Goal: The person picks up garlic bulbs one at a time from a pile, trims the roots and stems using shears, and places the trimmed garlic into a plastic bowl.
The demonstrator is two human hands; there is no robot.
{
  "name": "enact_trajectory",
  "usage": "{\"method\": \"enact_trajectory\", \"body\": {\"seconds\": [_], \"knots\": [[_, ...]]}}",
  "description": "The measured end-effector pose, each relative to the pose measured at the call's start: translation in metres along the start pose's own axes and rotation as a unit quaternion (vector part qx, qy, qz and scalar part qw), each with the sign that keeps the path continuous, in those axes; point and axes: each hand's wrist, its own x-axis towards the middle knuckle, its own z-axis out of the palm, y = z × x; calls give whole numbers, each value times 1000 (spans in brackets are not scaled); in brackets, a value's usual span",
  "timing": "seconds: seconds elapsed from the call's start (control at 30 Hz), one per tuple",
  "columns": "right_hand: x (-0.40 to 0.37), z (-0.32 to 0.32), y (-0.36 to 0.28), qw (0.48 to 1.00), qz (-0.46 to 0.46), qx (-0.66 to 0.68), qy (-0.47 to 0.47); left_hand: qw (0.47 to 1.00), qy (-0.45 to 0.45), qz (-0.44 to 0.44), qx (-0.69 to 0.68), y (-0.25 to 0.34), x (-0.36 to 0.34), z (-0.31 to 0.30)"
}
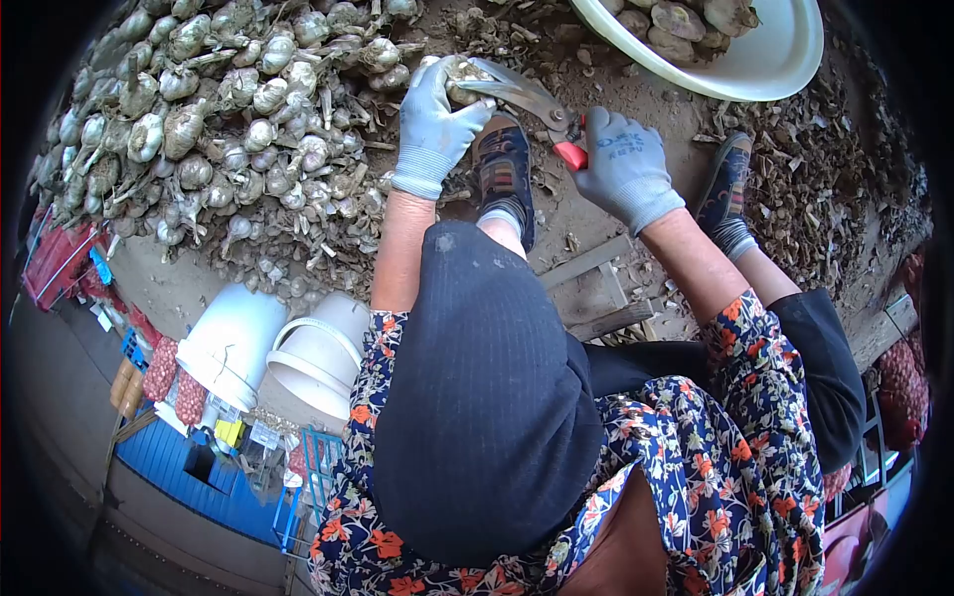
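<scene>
My left hand [435,124], in a grey-blue work glove, grips a garlic bulb [464,81] near the top centre, thumb stretched along its lower side. My right hand [626,164], gloved alike, is wrapped around the red handle [570,155] of a pair of pruning shears [537,103]. The shears' metal blades are spread and point left, their tips right at the garlic. A big heap of dried garlic bulbs [268,94] with stalks lies just left of my left hand.
A white basin [795,60] holding several bulbs stands at the upper right. Garlic trimmings [805,209] litter the ground on the right. White buckets [234,338] lie at lower left, near red mesh sacks [162,370]. A wooden frame [596,288] lies between my feet.
</scene>
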Motion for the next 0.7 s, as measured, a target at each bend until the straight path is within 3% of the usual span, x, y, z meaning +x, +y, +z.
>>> {"method": "enact_trajectory", "body": {"seconds": [0.13, 0.2, 0.23, 0.33, 0.37, 0.43, 0.5, 0.57, 0.6, 0.63, 0.7], "knots": [[6, 0, -3, 999, -16, -4, -47, 996, -8, 2, 88, -3, -2, -6], [10, -4, -3, 987, 4, 59, -148, 989, 0, 20, 148, -7, -4, -4], [10, -2, -1, 987, 7, 59, -148, 989, -2, 22, 147, -8, -5, -1], [8, 9, 2, 984, 36, 130, -118, 997, -9, -78, -22, -14, -7, 3], [5, 12, 6, 983, 49, 143, -106, 997, -7, -79, -21, -11, -6, 1], [-5, 16, 11, 980, 63, 160, -98, 953, -37, -132, -270, -4, -6, -1], [-9, 10, 18, 984, 42, 166, -51, 956, -45, -116, -264, 3, -5, -5], [-10, 6, 19, 985, 47, 159, -46, 905, -35, -138, -401, 4, -3, -7], [-10, 11, 21, 978, 59, 198, -40, 840, -43, -73, -536, -8, 2, -5], [-8, 15, 24, 968, 68, 238, -32, 743, -80, -82, -659, -14, 0, -8], [-12, 21, 24, 949, 38, 308, -48, 747, -21, -126, -653, 14, 1, -9]]}}
